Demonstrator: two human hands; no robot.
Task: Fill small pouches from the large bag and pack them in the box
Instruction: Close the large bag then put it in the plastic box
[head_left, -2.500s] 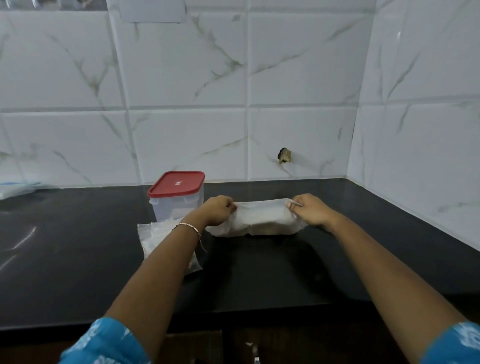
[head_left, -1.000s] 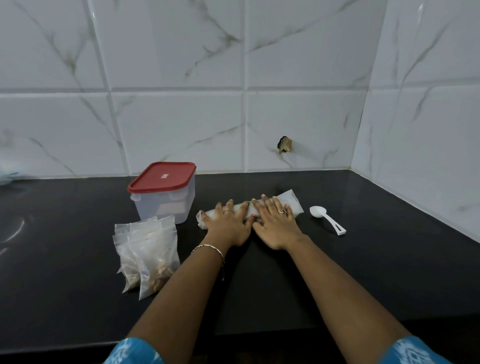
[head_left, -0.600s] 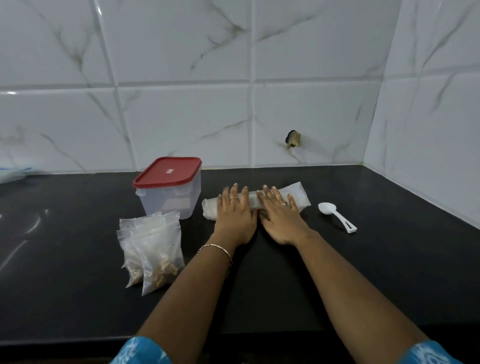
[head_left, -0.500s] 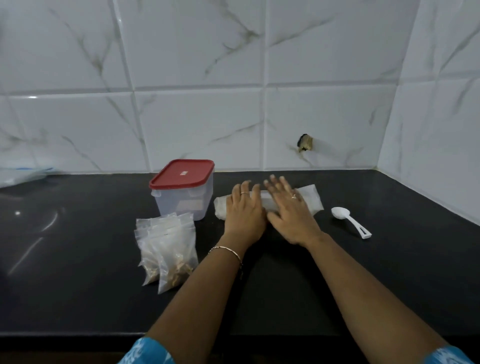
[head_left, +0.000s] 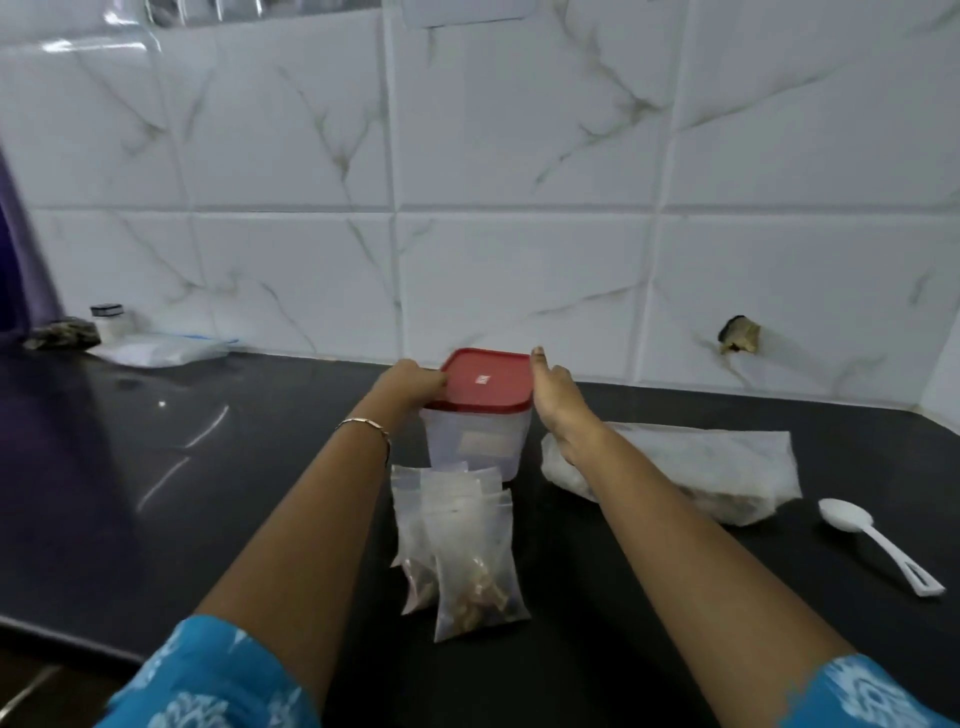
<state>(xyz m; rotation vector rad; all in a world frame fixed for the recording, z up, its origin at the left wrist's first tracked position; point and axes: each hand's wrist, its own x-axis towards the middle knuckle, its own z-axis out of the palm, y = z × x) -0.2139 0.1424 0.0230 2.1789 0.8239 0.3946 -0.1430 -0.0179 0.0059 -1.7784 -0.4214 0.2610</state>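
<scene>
there you were, both hands at the box (head_left: 475, 441), dead centre of the counter (head_left: 208, 493). your left hand (head_left: 415, 384) had its fingers curled over the red lid (head_left: 485, 382) at its 9 o'clock edge, gripping the rim. your right hand (head_left: 553, 400) stood against the 3 o'clock edge, thumb up by the back corner, its fingers hidden, so i could not tell whether it gripped or only braced. my read: one hand each side to prise the lid off evenly and open the box for packing.

the filled pouches (head_left: 467, 545) lay in an overlapping pile at 6 o'clock from the box, just beside it, handy to drop in. the large bag (head_left: 691, 467) lay on its side at 4 o'clock, partly under your right forearm, and the white spoon (head_left: 878, 545) lay beyond it, bowl toward the bag, set aside, as i judged, now that scooping looked done.

the counter was glossy black stone, catching light streaks at 9 o'clock. white marbled tiles (head_left: 519, 156) ran behind, with a chipped hole (head_left: 737, 335) at 2 o'clock. far off at 10 o'clock sat a small jar (head_left: 109, 319) and a flat plastic packet (head_left: 156, 353).
</scene>
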